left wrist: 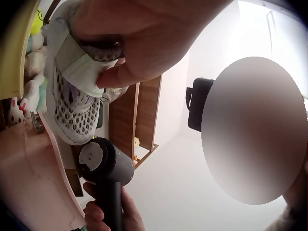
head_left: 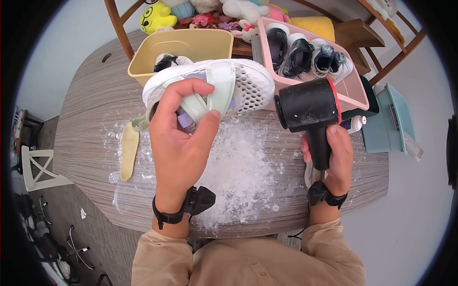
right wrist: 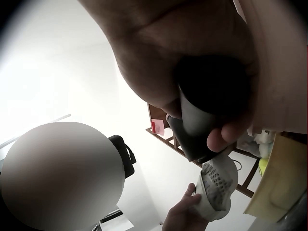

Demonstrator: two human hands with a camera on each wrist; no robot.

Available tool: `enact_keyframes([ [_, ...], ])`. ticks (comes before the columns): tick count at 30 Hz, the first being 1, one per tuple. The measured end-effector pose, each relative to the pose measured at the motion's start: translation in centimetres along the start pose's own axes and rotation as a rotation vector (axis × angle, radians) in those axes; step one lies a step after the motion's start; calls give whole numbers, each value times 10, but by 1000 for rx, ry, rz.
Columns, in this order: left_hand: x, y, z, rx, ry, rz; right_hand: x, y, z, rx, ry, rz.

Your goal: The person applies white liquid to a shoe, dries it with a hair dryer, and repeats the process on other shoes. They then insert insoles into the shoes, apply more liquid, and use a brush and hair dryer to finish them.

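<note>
My left hand [head_left: 177, 145] holds up a white sneaker [head_left: 254, 85], its thumb and fingers at the pale green straps near the shoe's opening. Perforated mesh covers the toe, which points right. In my right hand [head_left: 339, 155] is a black hair dryer [head_left: 307, 106], gripped by its handle with the barrel upright above the fist. One end of the barrel faces the toe of the sneaker, close beside it. In the left wrist view the dryer [left wrist: 115, 168] shows a pale, dusty round end just below the toe.
White powder [head_left: 238, 167] is scattered over the wooden table [head_left: 90, 105]. A yellowish insole [head_left: 129, 152] lies at left. Behind stand a yellow bin [head_left: 200, 43] with a shoe inside and a pink bin [head_left: 355, 90] holding several shoes. A white bottle [head_left: 355, 124] lies at right.
</note>
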State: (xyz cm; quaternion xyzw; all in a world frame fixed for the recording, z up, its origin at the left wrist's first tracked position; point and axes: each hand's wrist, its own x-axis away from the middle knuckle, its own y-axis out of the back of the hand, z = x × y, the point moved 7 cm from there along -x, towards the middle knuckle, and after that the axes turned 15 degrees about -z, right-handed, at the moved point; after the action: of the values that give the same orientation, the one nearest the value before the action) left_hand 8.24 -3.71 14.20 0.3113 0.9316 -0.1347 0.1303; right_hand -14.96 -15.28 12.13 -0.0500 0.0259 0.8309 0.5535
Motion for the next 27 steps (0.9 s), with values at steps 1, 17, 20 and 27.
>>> enact_keyframes([
  [1, 0, 0, 0, -4, 8, 0, -1, 0, -1, 2, -10, -10],
  [17, -1, -1, 1, 14, -8, 2, -4, 1, -3, -9, -23, -15],
  [20, -1, 0, 1, 26, 17, -5, -4, 1, -3, -18, -8, -8],
  [27, -2, 0, 2, 21, -19, -3, -2, 1, -2, -34, 1, -5],
])
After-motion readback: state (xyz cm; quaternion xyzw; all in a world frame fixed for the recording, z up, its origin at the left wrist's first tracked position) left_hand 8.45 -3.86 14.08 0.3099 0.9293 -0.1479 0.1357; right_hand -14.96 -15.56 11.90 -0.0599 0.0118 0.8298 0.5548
